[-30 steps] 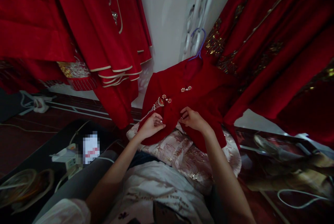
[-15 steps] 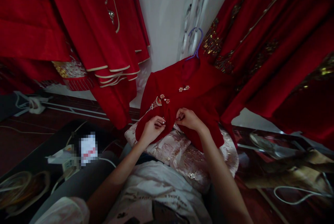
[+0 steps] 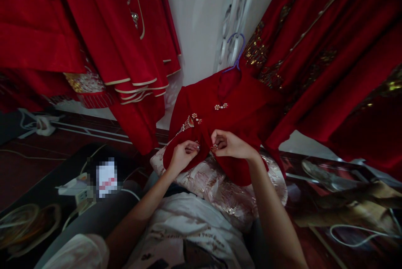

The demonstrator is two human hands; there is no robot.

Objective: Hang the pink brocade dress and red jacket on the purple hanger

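At the centre of the frame, a small red jacket lies front-up, its lower part over a pale brocade cloth on the person's lap. Its collar is on a purple hanger, which seems to keep the front spread flat. The left hand and right hand meet at the front opening, below a pearl clasp and a tasselled clasp. The fingers of each are pinched closed on the jacket's edge, apparently drawing the two sides together. Red robes hang in the upper left and upper right.
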